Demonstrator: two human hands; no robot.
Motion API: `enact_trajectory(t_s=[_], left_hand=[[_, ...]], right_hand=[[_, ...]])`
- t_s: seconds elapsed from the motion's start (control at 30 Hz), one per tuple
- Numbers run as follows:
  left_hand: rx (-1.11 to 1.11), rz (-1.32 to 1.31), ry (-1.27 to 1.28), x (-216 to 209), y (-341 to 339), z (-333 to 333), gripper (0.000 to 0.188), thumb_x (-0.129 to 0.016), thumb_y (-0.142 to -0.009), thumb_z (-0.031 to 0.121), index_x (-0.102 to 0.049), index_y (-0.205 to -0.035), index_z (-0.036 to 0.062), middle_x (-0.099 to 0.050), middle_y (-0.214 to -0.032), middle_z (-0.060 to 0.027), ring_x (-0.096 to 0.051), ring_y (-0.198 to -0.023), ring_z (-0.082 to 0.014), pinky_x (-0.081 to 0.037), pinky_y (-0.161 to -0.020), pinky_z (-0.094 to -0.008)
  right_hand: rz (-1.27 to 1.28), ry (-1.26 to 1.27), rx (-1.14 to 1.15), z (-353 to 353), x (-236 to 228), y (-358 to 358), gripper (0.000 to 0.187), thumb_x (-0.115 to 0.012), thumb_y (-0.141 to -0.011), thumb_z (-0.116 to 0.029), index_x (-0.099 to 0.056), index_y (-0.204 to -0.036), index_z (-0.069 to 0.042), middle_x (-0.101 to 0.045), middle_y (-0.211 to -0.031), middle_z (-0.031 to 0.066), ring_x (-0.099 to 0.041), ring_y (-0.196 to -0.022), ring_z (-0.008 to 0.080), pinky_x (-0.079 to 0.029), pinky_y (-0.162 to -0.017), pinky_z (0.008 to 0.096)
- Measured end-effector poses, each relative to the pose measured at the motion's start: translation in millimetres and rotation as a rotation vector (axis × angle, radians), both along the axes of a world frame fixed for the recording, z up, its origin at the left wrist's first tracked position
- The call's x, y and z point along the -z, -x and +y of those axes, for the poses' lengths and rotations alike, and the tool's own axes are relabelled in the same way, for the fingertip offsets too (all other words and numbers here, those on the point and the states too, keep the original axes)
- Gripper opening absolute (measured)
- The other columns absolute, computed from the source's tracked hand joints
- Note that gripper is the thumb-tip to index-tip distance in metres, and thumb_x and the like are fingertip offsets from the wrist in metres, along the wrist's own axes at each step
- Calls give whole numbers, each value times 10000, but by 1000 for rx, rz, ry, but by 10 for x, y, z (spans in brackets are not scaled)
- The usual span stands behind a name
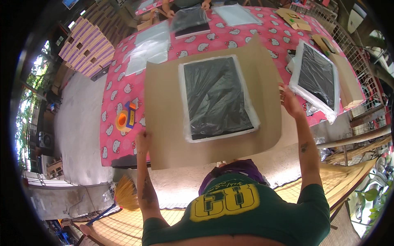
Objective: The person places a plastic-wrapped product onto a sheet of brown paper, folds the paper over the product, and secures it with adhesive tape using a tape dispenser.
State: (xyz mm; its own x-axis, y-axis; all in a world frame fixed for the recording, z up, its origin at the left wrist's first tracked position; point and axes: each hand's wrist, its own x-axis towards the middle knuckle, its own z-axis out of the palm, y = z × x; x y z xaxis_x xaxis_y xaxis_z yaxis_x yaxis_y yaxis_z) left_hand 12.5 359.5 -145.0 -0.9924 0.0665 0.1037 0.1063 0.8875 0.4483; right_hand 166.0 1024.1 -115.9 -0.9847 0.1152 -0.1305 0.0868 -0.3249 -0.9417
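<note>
A large sheet of brown kraft paper (pixel 164 102) lies in front of me, its near edge reaching past the table's edge. On it rests a flat dark rectangular panel (pixel 215 96), wrapped in clear plastic with whitish edges. My left hand (pixel 142 141) is closed on the paper's left edge, near the front corner. At the right edge, my right hand (pixel 290 102) grips the paper with bent fingers. Beyond that hand a second plastic-wrapped dark panel (pixel 317 76) lies at a slant. A tape dispenser with an orange core (pixel 125 118) is just beyond my left hand.
A pink patterned cloth covers the table (pixel 111 98). Clear plastic sleeves (pixel 150 49) lie at the far left. Across the table a person's hands (pixel 171 13) touch a plastic-covered dark panel (pixel 191 26). Cardboard pieces (pixel 347 78) line the right side. Stacked boxes (pixel 88 49) and a broom (pixel 126 192) stand left.
</note>
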Motion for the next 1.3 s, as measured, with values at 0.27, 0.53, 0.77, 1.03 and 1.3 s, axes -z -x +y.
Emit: enact_trajectory(t_s=[0.27, 0.53, 0.77, 1.03, 1.3], left_hand=[[232, 4, -555, -774, -337, 992, 126, -628, -882, 91, -589, -888, -29, -653, -934, -192, -656, -862, -217, -514, -687, -311], [596, -145, -257, -1068, -709, 2790, 128, -617, -873, 90, -620, -948, -14, -622, -1125, -259, -596, -1074, -405, -484, -928, -396], [602, 131, 89, -443, -740, 3314, 299, -617, -882, 208, -603, -970, -77, -643, -1043, -252, -628, -956, -403, -506, -814, -470], [-36, -94, -612, 335, 654, 2040, 500, -463, -993, 427, -602, -1220, 4, -635, -1168, -195, -604, -1083, -318, -466, -940, -384], [69, -454, -1065, 223, 719, 2482, 599, -430, -1012, 447, -516, -1296, -73, -615, -1217, -147, -574, -1125, -216, -454, -949, -291]], right_hand=[[282, -1189, -89, -1234, 52, 499, 624, -457, -962, -517, -356, -1495, -208, -325, -1535, 132, -253, -1442, 318, -159, -1140, 567], [325, -1543, -274, -1623, 98, 559, 547, -441, -947, -485, -469, -1397, -176, -352, -1521, 144, -256, -1440, 341, -80, -1096, 699], [195, -1182, -327, -1472, 139, 673, 438, -507, -949, -276, -477, -1341, -82, -450, -1442, 151, -324, -1403, 317, -124, -1144, 603], [-166, -859, 128, -666, 779, 1172, 541, -290, -1044, -421, -318, -1496, -125, -339, -1519, 163, -268, -1428, 298, -131, -1187, 435], [-253, -258, 107, -1336, 364, 1102, 638, -194, -1039, -513, -214, -1540, -117, -253, -1570, 151, -259, -1440, 273, -222, -1171, 384]])
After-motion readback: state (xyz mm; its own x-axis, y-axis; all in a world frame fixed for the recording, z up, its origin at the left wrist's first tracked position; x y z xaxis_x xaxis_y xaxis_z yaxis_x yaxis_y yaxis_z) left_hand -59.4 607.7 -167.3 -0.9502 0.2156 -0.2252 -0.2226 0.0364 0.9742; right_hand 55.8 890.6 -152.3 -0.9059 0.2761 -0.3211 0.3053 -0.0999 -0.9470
